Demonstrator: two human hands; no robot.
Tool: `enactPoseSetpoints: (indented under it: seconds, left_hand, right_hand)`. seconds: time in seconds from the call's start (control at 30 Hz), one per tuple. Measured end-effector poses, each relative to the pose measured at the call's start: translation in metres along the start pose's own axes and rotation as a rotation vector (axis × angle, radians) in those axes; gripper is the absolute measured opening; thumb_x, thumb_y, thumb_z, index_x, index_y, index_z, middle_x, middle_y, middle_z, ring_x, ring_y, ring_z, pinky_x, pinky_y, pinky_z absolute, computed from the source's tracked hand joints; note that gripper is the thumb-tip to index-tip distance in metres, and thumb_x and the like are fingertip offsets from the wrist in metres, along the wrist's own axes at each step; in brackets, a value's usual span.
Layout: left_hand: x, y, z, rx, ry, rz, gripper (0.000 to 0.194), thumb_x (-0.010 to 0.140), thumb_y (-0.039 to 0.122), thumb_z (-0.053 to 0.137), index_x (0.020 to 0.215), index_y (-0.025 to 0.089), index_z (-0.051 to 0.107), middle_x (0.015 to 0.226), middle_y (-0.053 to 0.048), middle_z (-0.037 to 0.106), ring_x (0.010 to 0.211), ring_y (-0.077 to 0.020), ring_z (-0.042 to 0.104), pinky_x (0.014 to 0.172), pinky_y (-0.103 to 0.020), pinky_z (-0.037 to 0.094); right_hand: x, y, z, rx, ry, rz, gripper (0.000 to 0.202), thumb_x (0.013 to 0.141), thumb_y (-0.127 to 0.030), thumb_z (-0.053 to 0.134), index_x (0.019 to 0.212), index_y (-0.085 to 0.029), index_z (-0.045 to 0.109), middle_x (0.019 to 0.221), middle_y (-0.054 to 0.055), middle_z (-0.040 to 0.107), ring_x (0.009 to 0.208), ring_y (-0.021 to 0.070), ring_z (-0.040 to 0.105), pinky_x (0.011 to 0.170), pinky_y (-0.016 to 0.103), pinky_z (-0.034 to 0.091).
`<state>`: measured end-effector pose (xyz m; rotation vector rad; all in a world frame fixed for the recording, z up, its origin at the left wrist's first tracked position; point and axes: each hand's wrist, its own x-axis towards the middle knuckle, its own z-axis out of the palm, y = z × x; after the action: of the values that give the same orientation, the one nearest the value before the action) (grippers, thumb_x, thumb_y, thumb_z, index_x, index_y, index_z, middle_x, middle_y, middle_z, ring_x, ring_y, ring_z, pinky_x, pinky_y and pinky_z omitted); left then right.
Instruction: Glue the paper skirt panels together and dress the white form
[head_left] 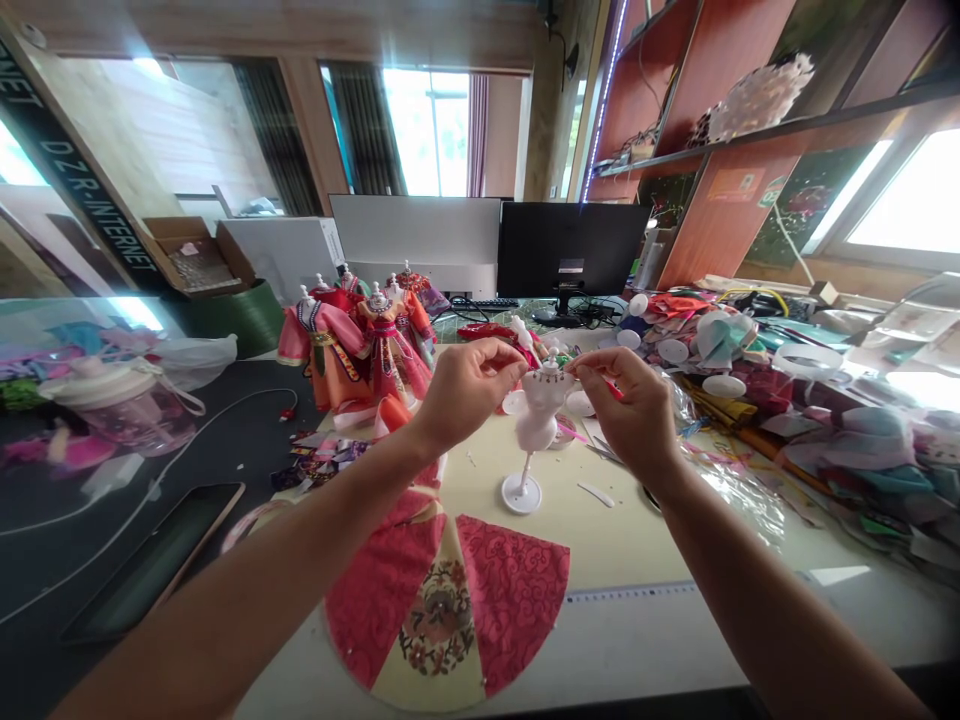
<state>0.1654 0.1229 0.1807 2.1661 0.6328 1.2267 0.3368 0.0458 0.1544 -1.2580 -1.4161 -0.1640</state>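
A small white dress-form mannequin [536, 425] stands upright on its round base [520, 493]. Across its upper chest lies a thin strand of small dark and gold beads, like a necklace [551, 378]. My left hand [480, 385] is beside the mannequin's left-hand side in the picture, thumb and forefinger pinched at one end of the strand. At the opposite shoulder, my right hand [628, 402] pinches the other end. The exact ends are hidden by my fingertips. Nearer to me lies a fan-shaped red and cream patterned cloth piece [514, 590], flat on the table.
Several dressed miniature mannequins [382, 340] stand at the back left. Fabric scraps and white discs heap up in a pile [750, 360] on the right. A tablet [157, 560] and a lidded plastic jug [127, 400] sit left. A ruler [634, 592] lies in front; monitors [574, 255] stand behind.
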Motion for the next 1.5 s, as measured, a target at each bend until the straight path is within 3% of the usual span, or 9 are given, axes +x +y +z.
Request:
enactPoseSetpoints:
  seconds: [0.43, 1.0, 1.5]
  left_hand:
    - [0.01, -0.002, 0.005, -0.114, -0.015, -0.017, 0.01, 0.078, 0.021, 0.063, 0.08, 0.012, 0.068, 0.077, -0.004, 0.071, 0.068, -0.0115, 0.063, 0.062, -0.022, 0.051]
    - [0.017, -0.007, 0.009, -0.241, -0.113, -0.031, 0.014, 0.078, 0.024, 0.064, 0.082, 0.011, 0.069, 0.081, -0.006, 0.07, 0.074, -0.0132, 0.063, 0.066, -0.023, 0.049]
    - [0.02, -0.012, 0.012, -0.526, -0.174, -0.192, 0.015, 0.071, 0.022, 0.07, 0.083, 0.012, 0.07, 0.078, -0.004, 0.069, 0.071, -0.0113, 0.061, 0.071, -0.026, 0.049]
  right_hand:
    - [0.008, 0.0, 0.004, -0.016, 0.01, 0.012, 0.006, 0.08, -0.019, 0.056, 0.08, -0.019, 0.061, 0.076, 0.001, 0.068, 0.074, 0.0141, 0.062, 0.069, 0.029, 0.049]
    - [0.005, -0.001, 0.014, -0.206, 0.053, -0.103, 0.006, 0.082, -0.02, 0.053, 0.081, -0.022, 0.059, 0.075, 0.0, 0.068, 0.068, 0.0145, 0.063, 0.062, 0.027, 0.045]
    - [0.004, -0.003, 0.015, -0.215, 0.044, -0.105, 0.006, 0.083, -0.02, 0.053, 0.081, -0.02, 0.059, 0.077, 0.0, 0.068, 0.068, 0.0123, 0.061, 0.062, 0.026, 0.045]
